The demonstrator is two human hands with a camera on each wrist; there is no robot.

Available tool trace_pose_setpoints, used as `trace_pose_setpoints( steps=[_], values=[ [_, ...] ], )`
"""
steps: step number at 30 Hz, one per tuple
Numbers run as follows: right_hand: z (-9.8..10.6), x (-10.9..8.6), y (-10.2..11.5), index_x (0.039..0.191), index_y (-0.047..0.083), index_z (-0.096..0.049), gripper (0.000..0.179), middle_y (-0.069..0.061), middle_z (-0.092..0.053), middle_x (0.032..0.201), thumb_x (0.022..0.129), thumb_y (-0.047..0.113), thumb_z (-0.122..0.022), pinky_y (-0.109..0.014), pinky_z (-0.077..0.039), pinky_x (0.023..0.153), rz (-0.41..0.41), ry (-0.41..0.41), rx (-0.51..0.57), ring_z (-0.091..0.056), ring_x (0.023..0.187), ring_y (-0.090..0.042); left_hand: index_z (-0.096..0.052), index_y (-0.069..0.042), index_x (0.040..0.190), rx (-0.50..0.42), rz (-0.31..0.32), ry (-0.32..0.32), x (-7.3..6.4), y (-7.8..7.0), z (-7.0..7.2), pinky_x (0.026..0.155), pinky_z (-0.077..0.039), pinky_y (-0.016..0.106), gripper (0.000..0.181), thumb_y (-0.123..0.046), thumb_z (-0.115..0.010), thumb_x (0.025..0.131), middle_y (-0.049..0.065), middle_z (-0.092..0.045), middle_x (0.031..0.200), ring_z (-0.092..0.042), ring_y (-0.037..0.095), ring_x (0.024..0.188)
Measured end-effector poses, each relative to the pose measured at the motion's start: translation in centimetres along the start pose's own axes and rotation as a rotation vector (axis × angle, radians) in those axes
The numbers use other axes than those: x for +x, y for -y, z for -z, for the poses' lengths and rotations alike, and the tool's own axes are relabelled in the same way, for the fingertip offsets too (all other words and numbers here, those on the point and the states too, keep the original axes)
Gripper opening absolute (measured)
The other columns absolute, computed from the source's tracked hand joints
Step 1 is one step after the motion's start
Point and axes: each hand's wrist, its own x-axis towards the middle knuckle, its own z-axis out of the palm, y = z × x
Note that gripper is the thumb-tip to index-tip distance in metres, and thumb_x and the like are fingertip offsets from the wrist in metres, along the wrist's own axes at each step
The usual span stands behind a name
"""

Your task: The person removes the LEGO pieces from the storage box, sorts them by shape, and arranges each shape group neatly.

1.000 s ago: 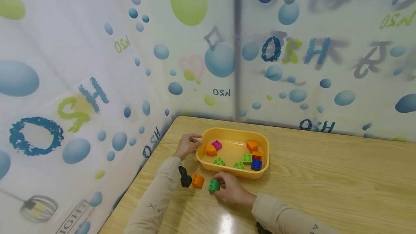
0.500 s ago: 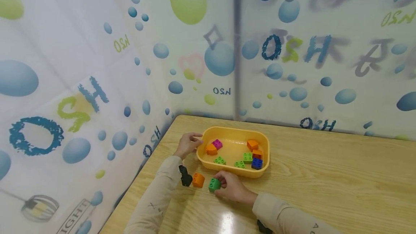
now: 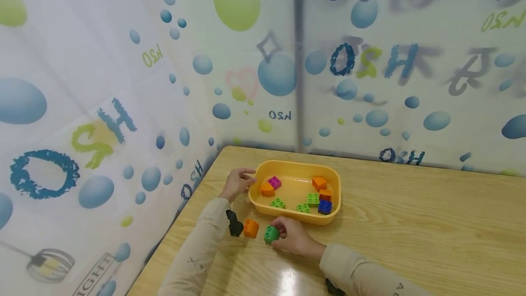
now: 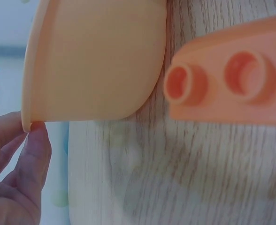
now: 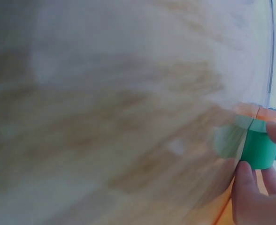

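Observation:
My left hand pinches the rim of a yellow plastic basin at its left end; in the left wrist view the fingertips meet at the rim's edge. Between thumb and fingers, my right hand holds a green toy building block low at the table, in front of the basin. The right wrist view shows the same green block from its side. An orange block with studs stands just left of it, and looms large in the left wrist view.
Inside the basin lie a magenta block, a blue block, and several orange and light green ones. A black strap-like thing shows beside the left sleeve. Patterned curtain walls border the wooden table behind and at left.

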Motion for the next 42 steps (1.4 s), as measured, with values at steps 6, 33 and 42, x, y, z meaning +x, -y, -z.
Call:
trace_pose_setpoints(
  steps=[6, 33, 42],
  values=[
    [-0.1, -0.1, 0.1, 0.104, -0.002, -0.055, 0.038, -0.006, -0.056, 0.095, 0.069, 0.003, -0.071, -0.029, -0.049, 0.073, 0.007, -0.012, 0.008, -0.052, 0.085, -0.02, -0.06, -0.003, 0.109, -0.008, -0.006, 0.003, -0.2, -0.1, 0.0, 0.057, -0.053, 0.031, 0.028, -0.006, -0.063, 0.081, 0.014, -0.058, 0.088, -0.057, 0.02, 0.068],
    [0.9, -0.9, 0.4, 0.107, 0.0, -0.054, 0.041, -0.009, -0.056, 0.103, 0.071, 0.007, -0.071, -0.036, -0.047, 0.08, -0.039, -0.009, 0.037, -0.052, 0.094, -0.025, -0.06, -0.003, 0.109, 0.003, -0.002, 0.006, 0.1, 0.3, -0.1, 0.058, -0.053, 0.031, 0.029, -0.006, -0.063, 0.081, 0.013, -0.058, 0.088, -0.058, 0.023, 0.074],
    [2.6, -1.4, 1.9, 0.105, -0.003, -0.054, 0.033, -0.01, -0.056, 0.098, 0.076, 0.006, -0.068, -0.032, -0.047, 0.077, -0.02, 0.018, 0.131, -0.052, 0.09, -0.025, -0.06, -0.003, 0.109, -0.011, 0.002, 0.011, -0.2, -0.1, 0.0, 0.057, -0.053, 0.03, 0.028, -0.006, -0.062, 0.082, 0.013, -0.057, 0.088, -0.058, 0.022, 0.07]
  ],
)
